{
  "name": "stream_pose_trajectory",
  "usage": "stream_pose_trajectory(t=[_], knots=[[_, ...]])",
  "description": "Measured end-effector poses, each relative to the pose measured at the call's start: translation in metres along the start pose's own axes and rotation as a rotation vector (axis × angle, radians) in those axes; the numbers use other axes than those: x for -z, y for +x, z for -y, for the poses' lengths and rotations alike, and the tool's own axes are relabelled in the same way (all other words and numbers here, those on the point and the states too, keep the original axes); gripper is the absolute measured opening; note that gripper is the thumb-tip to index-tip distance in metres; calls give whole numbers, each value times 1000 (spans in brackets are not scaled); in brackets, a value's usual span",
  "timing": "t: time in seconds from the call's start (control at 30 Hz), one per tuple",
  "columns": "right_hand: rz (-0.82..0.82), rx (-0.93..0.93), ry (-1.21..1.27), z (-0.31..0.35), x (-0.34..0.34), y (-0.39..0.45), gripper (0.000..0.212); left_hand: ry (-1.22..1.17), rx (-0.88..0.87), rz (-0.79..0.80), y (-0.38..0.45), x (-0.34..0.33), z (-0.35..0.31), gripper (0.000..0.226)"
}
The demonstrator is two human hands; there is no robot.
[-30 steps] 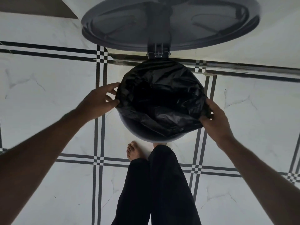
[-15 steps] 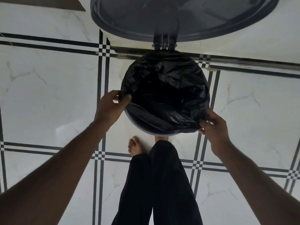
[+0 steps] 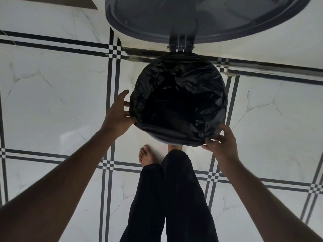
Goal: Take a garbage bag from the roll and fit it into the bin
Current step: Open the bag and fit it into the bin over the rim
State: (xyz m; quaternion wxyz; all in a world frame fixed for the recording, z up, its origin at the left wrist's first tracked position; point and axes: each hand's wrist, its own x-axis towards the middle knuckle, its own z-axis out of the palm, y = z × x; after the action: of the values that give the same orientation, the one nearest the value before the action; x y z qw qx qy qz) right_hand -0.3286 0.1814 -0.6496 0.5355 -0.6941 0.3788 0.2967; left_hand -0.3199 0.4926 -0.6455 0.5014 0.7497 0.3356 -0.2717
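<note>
A black garbage bag (image 3: 180, 100) lines a round bin, its mouth folded over the rim all the way round. A sliver of the bin's pale wall (image 3: 161, 140) shows under the bag's near edge. The grey lid (image 3: 201, 16) stands raised behind it on its hinge. My left hand (image 3: 118, 114) is at the bin's left side, its thumb and fingertips on the bag's edge and the index finger stretched out. My right hand (image 3: 221, 144) pinches the bag's folded edge at the near right of the rim. The roll is not in view.
White marble-look floor tiles (image 3: 52, 102) with black stripe borders surround the bin. My legs in black trousers (image 3: 167, 198) and a bare foot (image 3: 146, 155) stand just in front of it. A wall base runs behind the bin.
The bag's edge now sits lower over the near rim. My right hand has slid toward the near right of the rim; my left hand stays at the left side, fingers more spread.
</note>
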Motion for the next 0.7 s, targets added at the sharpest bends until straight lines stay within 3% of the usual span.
stream_pose_trajectory(t=[0.2,0.27,0.37,0.5,0.6,0.7], knots=[[65,43,-303,0,14,17,24,337,-169,30,14,3,5,84],[63,76,-406,0,15,21,23,457,-252,39,16,2,4,78],[33,102,-543,2,9,27,25,564,-316,19,20,0,7,86],[-28,123,-674,-1,-2,35,35,597,-342,-10,22,-2,11,92],[-60,168,-642,-7,-5,28,28,562,-333,-30,17,-4,12,91],[-86,201,-566,-14,-5,18,25,491,-337,54,14,-2,15,93]])
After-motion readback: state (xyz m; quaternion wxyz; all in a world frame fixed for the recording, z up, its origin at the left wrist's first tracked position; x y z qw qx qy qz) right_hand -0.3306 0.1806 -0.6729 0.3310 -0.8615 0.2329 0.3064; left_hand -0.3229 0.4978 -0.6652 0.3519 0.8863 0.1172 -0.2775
